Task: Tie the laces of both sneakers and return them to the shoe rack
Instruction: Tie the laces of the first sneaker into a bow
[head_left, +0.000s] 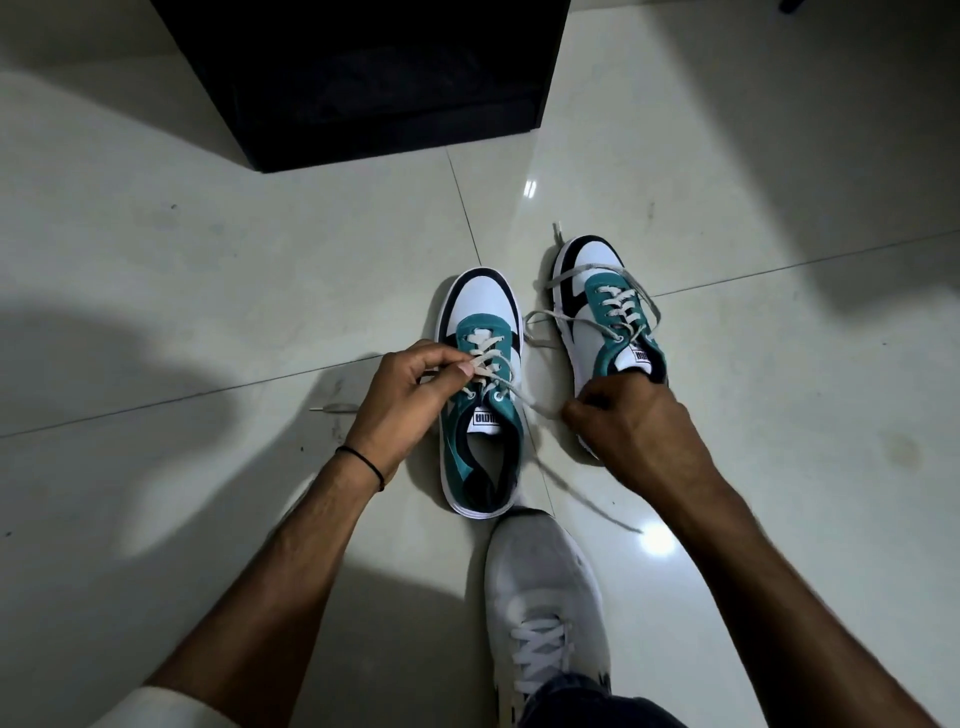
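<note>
Two white, teal and black sneakers stand side by side on the tiled floor, toes pointing away. My left hand (405, 400) pinches a lace at the eyelets of the left sneaker (480, 415). My right hand (631, 423) pinches the other lace end (535, 402) of that sneaker, pulled taut to the right, and covers the heel of the right sneaker (605, 312). The right sneaker's laces (550, 314) lie loose over its toe and on the floor. Another lace tail (587, 499) trails on the floor below my right hand.
A black cabinet (374, 78) stands on the floor just beyond the sneakers, at the top centre. My own foot in a white shoe (543, 597) rests close behind the left sneaker. A lace tip (332, 409) lies on the tiles left of my left hand.
</note>
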